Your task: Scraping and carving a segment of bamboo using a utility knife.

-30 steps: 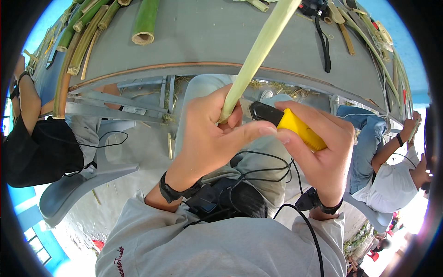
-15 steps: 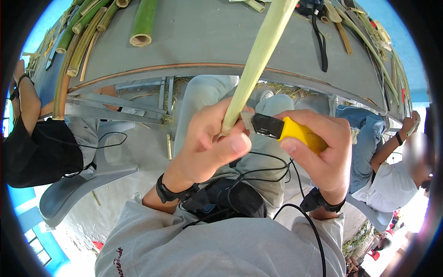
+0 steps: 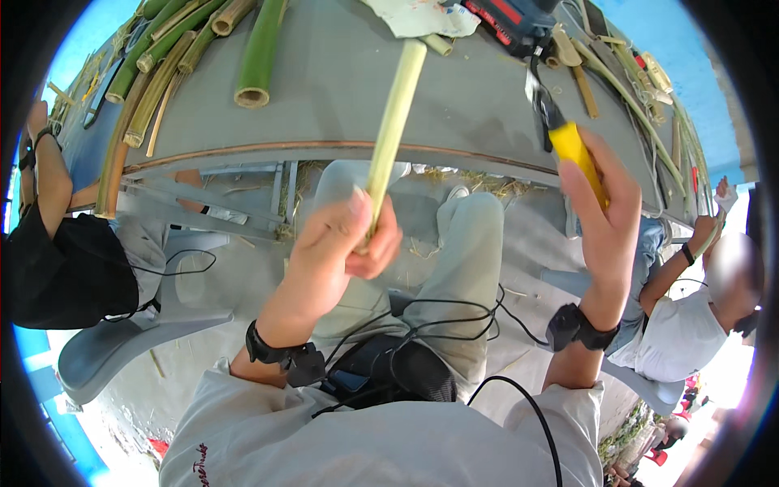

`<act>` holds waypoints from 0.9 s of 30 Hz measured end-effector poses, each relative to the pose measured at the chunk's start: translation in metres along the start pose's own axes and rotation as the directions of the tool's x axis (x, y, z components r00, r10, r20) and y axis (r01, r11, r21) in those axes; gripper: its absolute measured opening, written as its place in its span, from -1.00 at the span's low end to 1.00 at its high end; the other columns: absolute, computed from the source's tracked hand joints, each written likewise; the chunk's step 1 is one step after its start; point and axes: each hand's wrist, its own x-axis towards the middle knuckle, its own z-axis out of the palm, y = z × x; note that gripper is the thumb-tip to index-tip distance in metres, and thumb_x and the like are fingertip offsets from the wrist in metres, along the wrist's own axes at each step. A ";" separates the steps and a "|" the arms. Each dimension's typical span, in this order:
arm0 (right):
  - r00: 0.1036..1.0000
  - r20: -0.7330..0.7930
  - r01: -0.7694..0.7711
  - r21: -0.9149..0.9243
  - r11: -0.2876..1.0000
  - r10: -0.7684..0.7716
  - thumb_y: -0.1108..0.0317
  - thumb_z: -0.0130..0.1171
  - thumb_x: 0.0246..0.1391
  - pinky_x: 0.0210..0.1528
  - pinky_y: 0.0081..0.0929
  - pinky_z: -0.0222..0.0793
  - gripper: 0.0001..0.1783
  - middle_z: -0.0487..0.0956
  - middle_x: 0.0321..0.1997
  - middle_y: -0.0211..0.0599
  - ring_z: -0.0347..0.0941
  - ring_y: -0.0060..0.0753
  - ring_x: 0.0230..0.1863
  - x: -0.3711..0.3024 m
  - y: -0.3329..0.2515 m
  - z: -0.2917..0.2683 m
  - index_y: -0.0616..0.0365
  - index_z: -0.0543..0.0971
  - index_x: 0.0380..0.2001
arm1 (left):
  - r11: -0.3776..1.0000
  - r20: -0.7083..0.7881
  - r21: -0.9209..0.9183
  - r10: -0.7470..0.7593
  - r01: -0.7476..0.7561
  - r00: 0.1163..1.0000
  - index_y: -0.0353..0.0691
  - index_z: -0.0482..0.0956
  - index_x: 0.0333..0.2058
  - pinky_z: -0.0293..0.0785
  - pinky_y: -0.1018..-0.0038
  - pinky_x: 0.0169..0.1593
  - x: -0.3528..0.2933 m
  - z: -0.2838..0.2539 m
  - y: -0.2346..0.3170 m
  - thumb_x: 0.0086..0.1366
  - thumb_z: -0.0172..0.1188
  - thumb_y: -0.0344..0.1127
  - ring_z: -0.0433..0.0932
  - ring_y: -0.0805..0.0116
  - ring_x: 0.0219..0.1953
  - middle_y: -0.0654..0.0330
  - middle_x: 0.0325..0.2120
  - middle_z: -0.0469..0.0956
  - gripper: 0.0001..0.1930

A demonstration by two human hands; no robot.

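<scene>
Cables [image 3: 454, 315]: black, looping across our lap, near the dark wristbands [image 3: 568, 325] we wear on both arms.
Left hand [image 3: 345, 235]: closed around the near end of the strip, thumb pressed up against it; we see it slightly blurred.
Bamboo strip [image 3: 393, 126]: pale green, straight and slim, held out in front of us; its long axis runs away from us with a slight lean to the right, the free end pointing toward the bench's far side.
Right hand [image 3: 608, 203]: curled round the handle of the knife, well apart from our left.
Knife [image 3: 580, 154]: yellow-handled with a black front; its long axis slants away and leftward, the blurred blade leading.
Bench [image 3: 333, 101]: grey, with a brownish near edge.
Green tube [image 3: 264, 57]: lying left of the strip, open end facing us.
Bamboo pieces [image 3: 158, 105]: several, lying together farther left.
White sheet [image 3: 422, 16]: crumpled, beyond the strip's free end.
Power tool [image 3: 507, 24]: black and red, just right of that sheet.
</scene>
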 end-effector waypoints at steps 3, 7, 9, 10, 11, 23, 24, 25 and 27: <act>0.932 -0.187 0.285 -0.147 0.947 -0.310 0.38 0.35 0.14 -0.03 -0.53 0.43 -0.51 0.66 -0.08 -0.19 0.59 -0.27 -0.08 0.032 0.003 0.011 0.20 0.58 0.16 | 0.995 -0.002 0.072 -0.067 0.067 0.998 -0.17 0.38 -0.41 -0.02 0.58 -0.49 -0.005 0.005 -0.005 0.62 -0.23 0.14 0.06 0.61 -0.62 0.45 -0.69 0.14 -0.46; 0.819 -0.171 0.542 -0.081 0.836 -0.548 0.37 0.39 0.07 -0.01 -0.42 0.44 -0.51 0.65 -0.03 -0.24 0.57 -0.29 -0.06 0.028 -0.002 0.016 0.14 0.62 0.10 | 0.997 0.102 0.066 -0.036 0.030 0.994 -0.19 0.39 -0.37 0.00 0.57 -0.47 -0.010 0.007 -0.004 0.62 -0.20 0.13 0.07 0.60 -0.58 0.40 -0.62 0.19 -0.48; 0.855 -0.066 0.517 0.073 0.853 -0.514 0.38 0.47 -0.02 -0.14 -0.44 0.44 -0.50 0.66 -0.06 -0.29 0.58 -0.34 -0.16 0.013 -0.012 0.021 0.12 0.64 0.04 | 0.998 0.116 0.056 -0.038 0.032 0.992 -0.18 0.38 -0.38 0.00 0.57 -0.47 -0.013 0.009 -0.003 0.62 -0.19 0.14 0.07 0.59 -0.58 0.40 -0.61 0.20 -0.48; 0.832 -0.071 0.554 0.129 0.822 -0.549 0.37 0.47 -0.03 -0.16 -0.46 0.43 -0.49 0.66 -0.05 -0.24 0.59 -0.36 -0.17 0.007 -0.018 0.024 0.18 0.63 0.04 | 0.997 0.138 0.072 -0.035 0.026 0.990 -0.18 0.37 -0.38 0.00 0.57 -0.47 -0.014 0.011 -0.003 0.62 -0.19 0.14 0.06 0.59 -0.57 0.40 -0.60 0.21 -0.47; 0.829 -0.051 0.558 0.142 0.818 -0.557 0.36 0.47 -0.04 -0.17 -0.47 0.42 -0.48 0.66 -0.05 -0.20 0.59 -0.37 -0.18 0.002 -0.025 0.027 0.23 0.62 0.03 | 0.998 0.130 0.059 -0.041 0.034 0.991 -0.18 0.38 -0.39 0.00 0.57 -0.47 -0.015 0.011 -0.003 0.61 -0.18 0.15 0.06 0.59 -0.57 0.40 -0.60 0.21 -0.47; 0.826 -0.010 0.550 0.235 0.801 -0.564 0.54 0.56 -0.18 -0.34 -0.58 0.36 -0.53 0.65 -0.20 -0.24 0.60 -0.49 -0.42 -0.008 -0.037 0.038 0.26 0.61 -0.13 | 0.997 0.235 0.065 -0.043 0.028 0.971 -0.22 0.42 -0.43 0.14 0.54 -0.54 -0.012 0.018 -0.006 0.61 -0.16 0.03 0.25 0.55 -0.65 0.35 -0.62 0.31 -0.50; 0.827 0.008 0.543 0.250 0.802 -0.563 0.55 0.56 -0.18 -0.35 -0.59 0.36 -0.54 0.65 -0.22 -0.24 0.61 -0.49 -0.43 -0.011 -0.037 0.039 0.26 0.61 -0.15 | 0.993 0.205 0.116 -0.017 -0.007 0.979 -0.23 0.41 -0.43 0.18 0.53 -0.54 -0.012 0.021 -0.007 0.61 -0.16 0.02 0.29 0.54 -0.66 0.34 -0.62 0.32 -0.50; 0.835 0.013 0.525 0.285 0.802 -0.551 0.56 0.56 -0.19 -0.35 -0.59 0.36 -0.54 0.65 -0.23 -0.24 0.60 -0.49 -0.42 -0.013 -0.037 0.041 0.26 0.61 -0.16 | 0.985 0.188 0.166 0.015 -0.047 0.982 -0.24 0.41 -0.43 0.22 0.53 -0.54 -0.012 0.025 -0.009 0.61 -0.16 0.01 0.33 0.53 -0.67 0.33 -0.62 0.33 -0.51; 0.830 0.038 0.518 0.320 0.793 -0.557 0.58 0.55 -0.20 -0.36 -0.59 0.36 -0.56 0.64 -0.24 -0.24 0.58 -0.48 -0.40 -0.016 -0.037 0.044 0.25 0.61 -0.19 | 0.986 0.145 0.151 0.043 -0.065 0.989 -0.26 0.42 -0.38 0.26 0.55 -0.55 -0.010 0.029 -0.011 0.62 -0.17 -0.02 0.37 0.54 -0.68 0.33 -0.63 0.36 -0.54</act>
